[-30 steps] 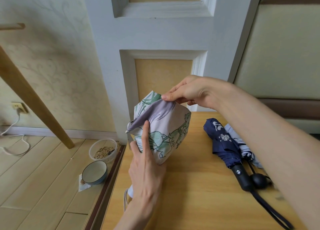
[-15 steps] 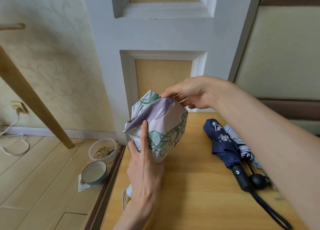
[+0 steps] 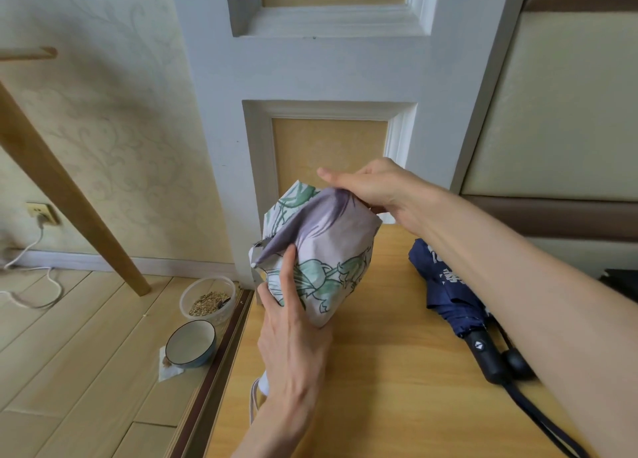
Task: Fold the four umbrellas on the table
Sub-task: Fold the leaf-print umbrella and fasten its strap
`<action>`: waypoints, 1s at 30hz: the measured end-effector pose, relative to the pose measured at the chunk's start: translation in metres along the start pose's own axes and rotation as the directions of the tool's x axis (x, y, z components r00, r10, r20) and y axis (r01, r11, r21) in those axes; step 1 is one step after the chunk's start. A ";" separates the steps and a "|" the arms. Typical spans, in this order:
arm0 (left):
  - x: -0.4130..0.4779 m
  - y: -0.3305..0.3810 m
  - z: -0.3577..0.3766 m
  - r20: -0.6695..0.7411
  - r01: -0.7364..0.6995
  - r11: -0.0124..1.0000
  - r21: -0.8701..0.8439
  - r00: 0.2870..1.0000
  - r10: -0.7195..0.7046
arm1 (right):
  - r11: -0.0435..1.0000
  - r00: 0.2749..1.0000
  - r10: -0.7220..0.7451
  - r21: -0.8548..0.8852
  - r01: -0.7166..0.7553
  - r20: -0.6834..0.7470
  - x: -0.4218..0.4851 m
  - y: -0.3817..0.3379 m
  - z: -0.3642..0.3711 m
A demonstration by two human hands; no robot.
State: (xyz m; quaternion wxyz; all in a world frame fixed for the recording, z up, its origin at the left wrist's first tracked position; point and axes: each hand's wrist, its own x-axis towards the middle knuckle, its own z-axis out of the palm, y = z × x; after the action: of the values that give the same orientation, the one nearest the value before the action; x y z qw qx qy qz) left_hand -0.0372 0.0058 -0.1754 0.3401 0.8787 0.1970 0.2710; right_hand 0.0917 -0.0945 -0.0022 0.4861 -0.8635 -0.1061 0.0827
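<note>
A collapsed umbrella (image 3: 328,250) with pale lilac cloth and green leaf print stands tilted above the wooden table (image 3: 379,388). My left hand (image 3: 293,347) grips its lower part, the index finger pressed up along the cloth. At the top of the canopy, my right hand (image 3: 376,188) pinches a fold of the fabric. Its white handle and loop show below my left wrist. A navy umbrella (image 3: 448,285) with a black handle (image 3: 483,357) and wrist strap lies on the table to the right, half under my right forearm. A second black knob (image 3: 516,364) sits beside that handle.
The table's left edge drops to a wood floor, where a clear tub of grain (image 3: 209,300) and a blue-rimmed bowl (image 3: 190,343) sit. A slanted wooden leg (image 3: 69,195) stands at left. A white panelled wall is just behind the table.
My right hand has shifted slightly right along the canopy top, drawing the lilac flap across. My left hand keeps the same grip.
</note>
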 end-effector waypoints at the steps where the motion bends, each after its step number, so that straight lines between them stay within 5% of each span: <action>1: 0.000 0.000 -0.001 0.006 0.002 1.000 -0.003 1.000 -0.002 | 1.000 1.000 -0.002 -0.012 0.002 0.030 0.000 -0.002 -0.001; 10: -0.003 0.008 -0.004 0.038 0.032 0.998 -0.054 0.999 -0.030 | 0.976 0.991 -0.077 0.195 0.098 -0.113 0.000 -0.007 0.018; 13: -0.003 0.003 -0.005 -0.001 0.014 0.996 -0.082 1.000 -0.014 | 0.956 0.998 -0.064 0.287 0.063 -0.004 0.003 -0.009 0.010; 19: -0.001 0.000 -0.005 0.000 0.015 0.995 -0.097 1.000 -0.015 | 0.990 0.990 -0.140 -0.033 0.140 -0.001 0.001 -0.004 -0.014; 25: -0.003 0.004 -0.002 0.015 0.035 0.996 -0.081 0.999 -0.034 | 0.989 0.989 -0.103 -0.093 0.113 0.106 0.002 -0.009 -0.013; 30: -0.003 0.002 -0.002 -0.010 0.023 0.996 -0.091 1.000 -0.024 | 0.999 0.992 0.031 0.031 -0.035 0.124 0.005 -0.013 -0.009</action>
State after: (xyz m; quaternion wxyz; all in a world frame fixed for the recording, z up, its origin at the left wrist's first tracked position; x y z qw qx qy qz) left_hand -0.0402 0.0038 -0.1739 0.3815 0.8585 0.1965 0.2807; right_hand 0.0975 -0.0942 0.0137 0.4915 -0.8501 -0.1204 0.1458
